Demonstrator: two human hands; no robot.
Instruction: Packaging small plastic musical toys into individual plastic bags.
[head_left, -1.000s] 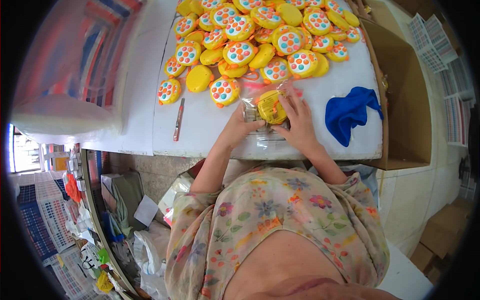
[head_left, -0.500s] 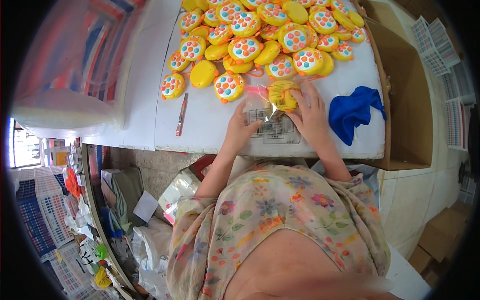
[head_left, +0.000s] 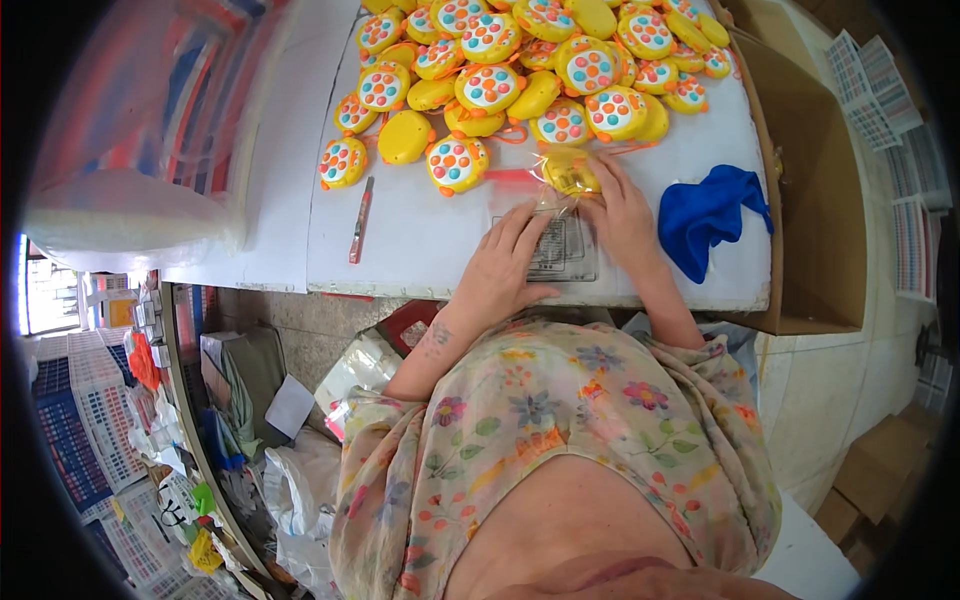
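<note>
A yellow turtle-shaped toy point(head_left: 568, 174) lies in a clear plastic bag near the middle of the table. My right hand point(head_left: 628, 222) grips the bagged toy at its right side, thumb and fingers against it. Palm down, my left hand point(head_left: 503, 258) rests with its fingers stretched out toward the toy, over clear printed bags point(head_left: 562, 258) lying flat at the table's front. Part of those bags is hidden under this hand. Just beyond is a pile of similar yellow toys point(head_left: 489, 88) with white faces and coloured round bumps.
A utility knife point(head_left: 361, 225) lies on the white table point(head_left: 420, 255) at the left. To the right are a crumpled blue cloth point(head_left: 712, 218) and, past the table's edge, an open cardboard box point(head_left: 822, 240). A large plastic-wrapped bundle point(head_left: 140, 225) stands far left.
My left hand has turned palm down and moved right, over the bags and closer to the toy. The bagged toy has shifted slightly away from me; the right hand stays at its side.
</note>
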